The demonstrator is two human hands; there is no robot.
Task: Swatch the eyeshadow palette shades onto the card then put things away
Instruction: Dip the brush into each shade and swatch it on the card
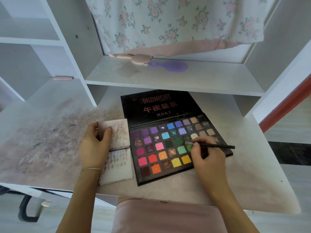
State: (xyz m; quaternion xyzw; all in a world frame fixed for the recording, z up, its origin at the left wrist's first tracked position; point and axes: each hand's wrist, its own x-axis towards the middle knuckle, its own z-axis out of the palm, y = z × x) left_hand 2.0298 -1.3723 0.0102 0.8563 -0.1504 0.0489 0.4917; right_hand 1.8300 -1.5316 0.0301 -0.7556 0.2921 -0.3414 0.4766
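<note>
A black eyeshadow palette (161, 148) lies open on the desk, its many coloured pans facing up and its lid flat behind them. My right hand (207, 157) pinches a thin black brush (217, 145), whose bristles touch a green pan near the palette's right side. Left of the palette lies a folded white card (117, 170) with rows of faint colour swatches on its lower half. My left hand (94, 147) grips the card's speckled upper flap, thumb on top.
The desk surface (43, 145) at left is stained with powder. A shelf above the palette holds a purple hand mirror (170, 66) and a pink object (133, 58). A floral cloth (176, 22) hangs behind. A pink stool (168, 217) sits below the desk edge.
</note>
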